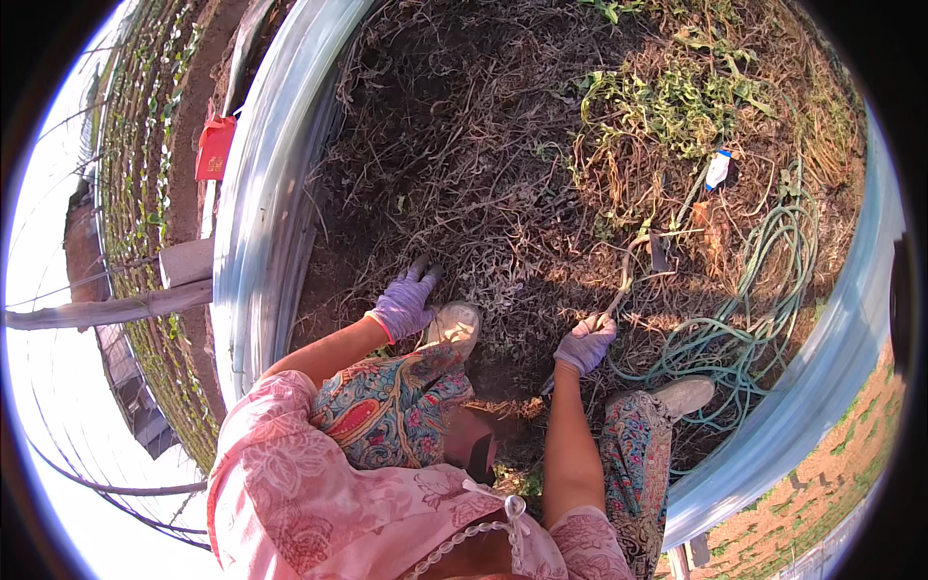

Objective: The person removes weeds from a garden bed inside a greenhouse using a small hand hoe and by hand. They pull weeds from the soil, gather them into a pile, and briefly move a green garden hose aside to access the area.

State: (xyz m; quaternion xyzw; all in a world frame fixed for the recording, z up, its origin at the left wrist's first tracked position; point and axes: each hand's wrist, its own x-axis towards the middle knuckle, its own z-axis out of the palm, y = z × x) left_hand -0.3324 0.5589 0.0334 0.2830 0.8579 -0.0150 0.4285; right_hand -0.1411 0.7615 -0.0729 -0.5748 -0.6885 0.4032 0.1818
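My left hand [406, 301], in a purple knit glove with dirty grey fingertips, reaches down to dry plant stems [464, 217] covering the dark soil. Its fingers are extended and slightly apart, with nothing visible in them. My right hand [586, 344], gloved the same way, is closed around the near end of a crooked wooden stick [625, 279]. That stick runs away from me over the dry stems. Close to its far end is a flat dark piece [658, 252]; whether it is attached I cannot tell. Both hands are low, beside my shoes [455, 325].
Coiled green rope [754, 319] lies at the right, by my other shoe [685, 396]. Clear plastic sheeting [272, 181] rises at the left, with more sheeting [819, 391] at the right. Wilted green vines [674, 109] and a white-and-blue packet [718, 170] lie ahead. A red paper bag [215, 148] is beyond the left sheeting.
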